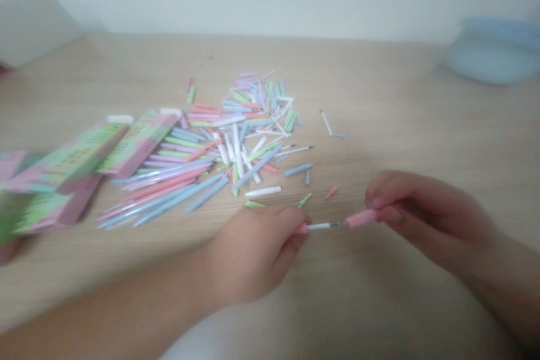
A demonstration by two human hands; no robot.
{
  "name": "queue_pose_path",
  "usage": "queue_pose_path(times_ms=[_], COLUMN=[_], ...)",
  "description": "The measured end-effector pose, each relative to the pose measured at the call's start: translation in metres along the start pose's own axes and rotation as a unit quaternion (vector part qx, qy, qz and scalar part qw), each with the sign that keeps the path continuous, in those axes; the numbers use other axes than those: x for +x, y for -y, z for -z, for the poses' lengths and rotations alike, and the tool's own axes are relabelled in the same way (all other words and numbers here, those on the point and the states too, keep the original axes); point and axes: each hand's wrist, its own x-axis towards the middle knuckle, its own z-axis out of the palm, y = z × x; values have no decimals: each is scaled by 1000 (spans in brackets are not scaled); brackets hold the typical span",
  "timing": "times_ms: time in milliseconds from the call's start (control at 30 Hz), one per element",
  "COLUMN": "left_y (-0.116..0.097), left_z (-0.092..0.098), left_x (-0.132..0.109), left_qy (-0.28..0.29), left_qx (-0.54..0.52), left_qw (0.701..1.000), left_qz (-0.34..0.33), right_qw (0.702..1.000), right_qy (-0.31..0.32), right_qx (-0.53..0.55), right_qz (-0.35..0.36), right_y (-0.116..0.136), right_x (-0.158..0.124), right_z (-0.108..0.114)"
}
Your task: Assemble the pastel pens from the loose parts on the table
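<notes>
My left hand [257, 253] is closed around a pink pen end, mostly hidden by the fingers. From it a thin white pen refill [319, 226] points right, its darker tip reaching the mouth of a pink pen barrel [360, 218]. Whether the tip is inside or just touching, I cannot tell through the blur. The thumb and fingers of my right hand [430, 216] pinch that barrel at its far end. Just beyond my left hand lie a small green pen piece [305, 199] and a small pink piece [331, 192].
A heap of pastel and white pen parts [240, 157] with loose refills spreads across the middle of the table. Printed pastel boxes [71, 157] lie at left. One refill [325, 122] sits apart. A light-blue pouch-like object [493, 53] rests at the back right.
</notes>
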Motion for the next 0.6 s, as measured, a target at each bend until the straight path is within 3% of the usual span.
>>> queue_pose_path(times_ms=[267,600], left_y=[0,0], left_z=[-1,-2], left_x=[0,-1], left_qy=[0,28], left_qx=[7,2], left_qw=[1000,1000], left_qz=[-3,3], right_qw=[998,996], right_qy=[14,31], right_qx=[-16,-34], right_qz=[57,81], right_y=[0,9], right_x=[2,4], right_z=[-6,-32])
